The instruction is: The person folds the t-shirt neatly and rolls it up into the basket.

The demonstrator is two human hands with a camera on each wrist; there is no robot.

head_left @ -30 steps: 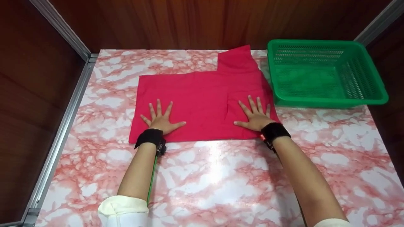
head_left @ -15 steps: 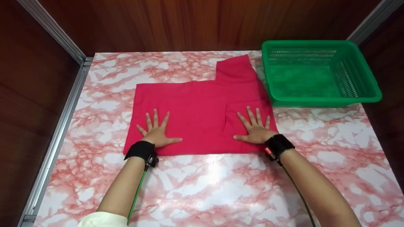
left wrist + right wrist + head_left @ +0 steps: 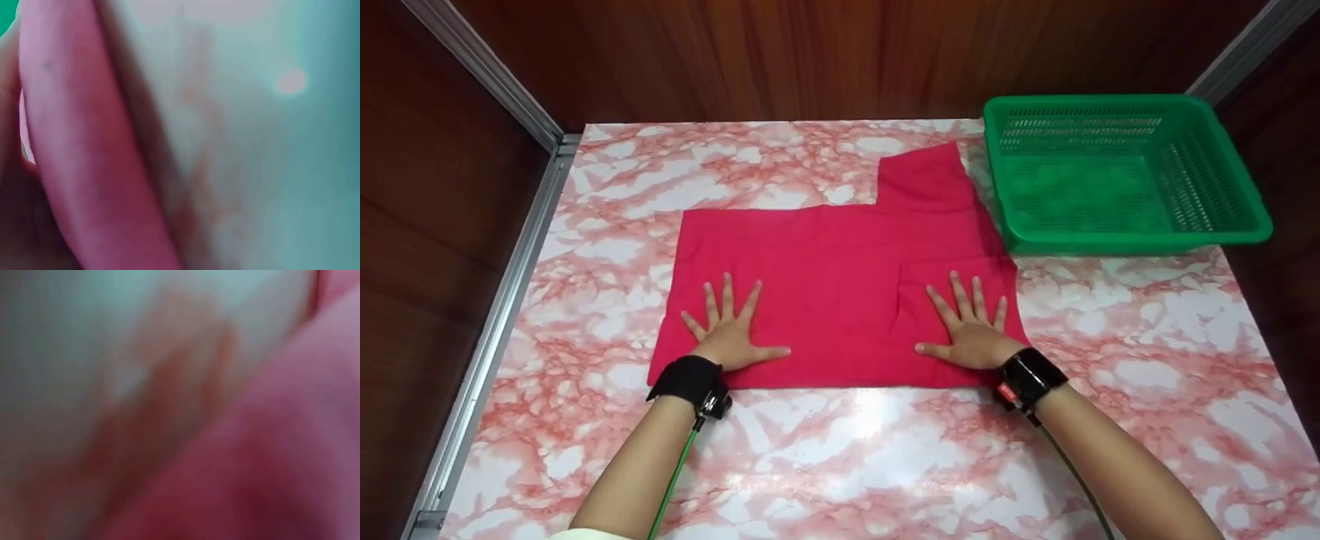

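Observation:
A red short-sleeved shirt (image 3: 825, 292) lies spread on the table, folded lengthwise by its outline, with one sleeve (image 3: 922, 176) pointing to the back wall. My left hand (image 3: 727, 337) rests palm down on its near left part, fingers straight and spread. On the near right part, my right hand (image 3: 971, 334) lies flat the same way. In the left wrist view the shirt's edge (image 3: 95, 140) shows close up beside part of the hand. The right wrist view is blurred, with the shirt (image 3: 270, 455) filling the lower right.
A green plastic basket (image 3: 1110, 240) with slotted sides stands at the back right, close to the shirt's right edge. Brown wood-look panels (image 3: 810, 60) enclose the back and sides. The table (image 3: 825, 465) has a red and white marbled top.
Both hands have slid toward the near edge of the table, and the shirt has come along beneath them. The head view has also shifted slightly.

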